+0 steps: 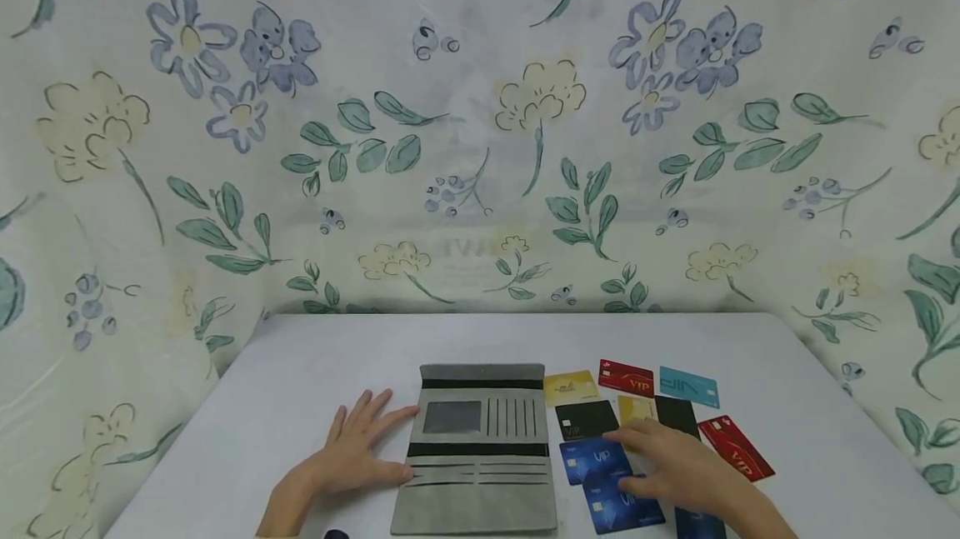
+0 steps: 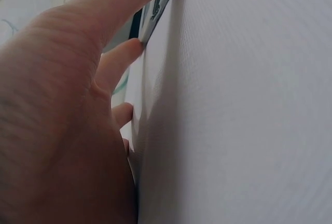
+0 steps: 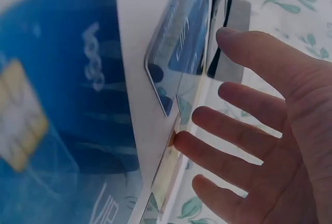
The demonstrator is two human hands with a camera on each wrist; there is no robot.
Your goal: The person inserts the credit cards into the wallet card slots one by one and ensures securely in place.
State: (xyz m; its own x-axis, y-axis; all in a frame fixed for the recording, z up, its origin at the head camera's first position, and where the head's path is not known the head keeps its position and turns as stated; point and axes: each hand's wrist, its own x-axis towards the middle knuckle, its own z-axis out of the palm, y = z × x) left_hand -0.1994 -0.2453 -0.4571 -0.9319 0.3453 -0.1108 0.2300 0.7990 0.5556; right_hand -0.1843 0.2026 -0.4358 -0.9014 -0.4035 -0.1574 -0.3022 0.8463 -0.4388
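Sheeting (image 1: pixel 465 64) printed with blue and pale yellow flowers and green leaves is hung behind a white bench (image 1: pixel 322 356). On the near, middle part of the bench a grey wallet (image 1: pixel 477 462) is laid open and flat; its upper half is marked by a black strip, a dark rectangular window (image 1: pixel 453 417) and a row of upright slots, its middle is crossed by a black band, and below that two columns of level slots are set above a plain panel. The wallet's left edge is touched by the thumb and forefinger of the left hand (image 1: pixel 352 456), whose grip is spread wide. To the wallet's right, loose cards (image 1: pixel 677 414) are overhung by the right hand (image 1: pixel 671 468), its grip also wide, fingers apart; whether any card is touched cannot be told. Among them are seen a yellow card (image 1: pixel 572 387) just beside the wallet, a red card (image 1: pixel 627 377), a light blue card (image 1: pixel 688 386), a black card (image 1: pixel 587 421) lettered VIP, a slanted second red card (image 1: pixel 735 447), and two blue cards (image 1: pixel 596 461) overlapped at their edges. A small dark object (image 1: pixel 336 534) is cut off by the head view's bottom edge. Gold chips (image 3: pixel 21 115) are borne by several cards.
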